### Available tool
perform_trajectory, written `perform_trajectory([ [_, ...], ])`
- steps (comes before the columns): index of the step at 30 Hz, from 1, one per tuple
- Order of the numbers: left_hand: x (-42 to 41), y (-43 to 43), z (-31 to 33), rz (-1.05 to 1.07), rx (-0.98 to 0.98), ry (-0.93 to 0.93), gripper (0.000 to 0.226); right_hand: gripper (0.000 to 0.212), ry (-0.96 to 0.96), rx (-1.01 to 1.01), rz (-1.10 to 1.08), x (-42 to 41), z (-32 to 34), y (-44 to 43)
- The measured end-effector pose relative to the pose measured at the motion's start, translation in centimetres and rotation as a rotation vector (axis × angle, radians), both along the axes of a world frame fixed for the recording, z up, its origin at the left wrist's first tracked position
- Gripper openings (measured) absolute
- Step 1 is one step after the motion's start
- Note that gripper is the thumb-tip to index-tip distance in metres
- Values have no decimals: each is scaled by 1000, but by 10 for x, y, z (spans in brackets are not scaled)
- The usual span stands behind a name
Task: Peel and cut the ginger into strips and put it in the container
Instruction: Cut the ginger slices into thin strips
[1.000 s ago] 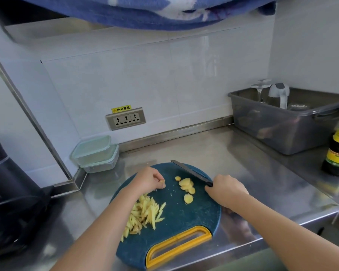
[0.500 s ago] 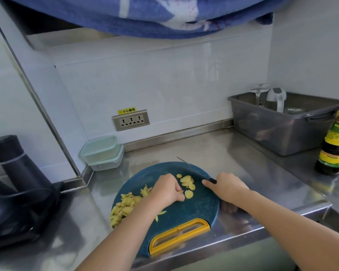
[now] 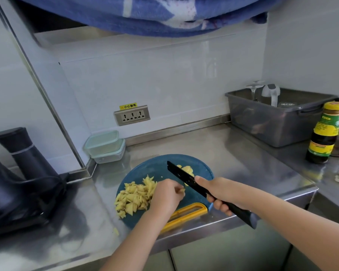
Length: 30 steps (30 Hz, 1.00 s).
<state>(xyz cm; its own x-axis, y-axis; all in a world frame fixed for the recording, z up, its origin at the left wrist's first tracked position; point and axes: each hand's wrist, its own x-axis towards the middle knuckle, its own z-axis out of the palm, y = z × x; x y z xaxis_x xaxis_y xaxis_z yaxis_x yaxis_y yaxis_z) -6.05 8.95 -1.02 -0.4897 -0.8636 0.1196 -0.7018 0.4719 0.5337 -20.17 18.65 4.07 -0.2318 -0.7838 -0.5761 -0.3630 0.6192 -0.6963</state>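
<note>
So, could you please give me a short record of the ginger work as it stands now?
Left hand: pinches a small ginger piece over the board
Right hand: grips the knife, blade tilted over the board
Cutting board: blue, round, yellow handle at the near edge
Ginger strips: piled on the board's left side
Ginger slices: uncut, at the board's far side, partly behind the blade
Containers: two stacked, lidded, at the back wall
</note>
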Motion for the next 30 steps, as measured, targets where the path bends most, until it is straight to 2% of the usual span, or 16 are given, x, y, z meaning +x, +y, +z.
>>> perform_trajectory([
  [8, 7, 7, -2, -21, -13, 146, 32, 60, 76, 48, -2, 20, -4, -3],
  [15, 9, 14, -12, -15, -154, 232, 8, 65, 108, 85, -12, 27, -9, -9],
  [21, 7, 13, -17, 13, -169, 309, 7, 63, 155, 71, 25, 26, -9, -12],
  [30, 17, 7, -24, -117, -230, 272, 12, 62, 81, 97, 9, 23, -8, -14],
])
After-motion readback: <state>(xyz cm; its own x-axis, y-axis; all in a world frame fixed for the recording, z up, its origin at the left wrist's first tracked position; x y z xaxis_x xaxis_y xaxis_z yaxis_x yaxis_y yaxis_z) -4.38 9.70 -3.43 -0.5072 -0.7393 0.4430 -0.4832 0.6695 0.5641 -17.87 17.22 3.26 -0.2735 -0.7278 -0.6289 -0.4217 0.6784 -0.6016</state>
